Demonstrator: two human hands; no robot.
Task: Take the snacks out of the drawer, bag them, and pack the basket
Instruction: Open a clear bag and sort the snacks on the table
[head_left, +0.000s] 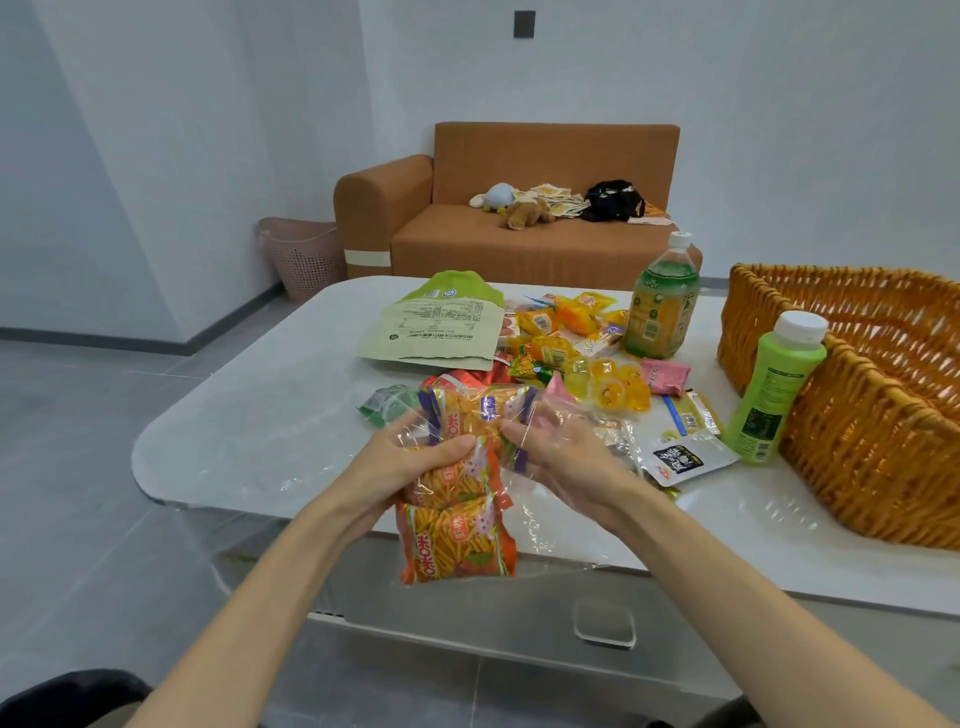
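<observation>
Left hand (410, 457) and right hand (561, 452) both pinch the snack-packet strip (457, 540) up top, its long end dangling past the table's (249, 415) near edge.

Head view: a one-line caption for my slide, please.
Left hand and right hand grip orange snack packets and a clear plastic bag, beside a wicker basket.
</observation>
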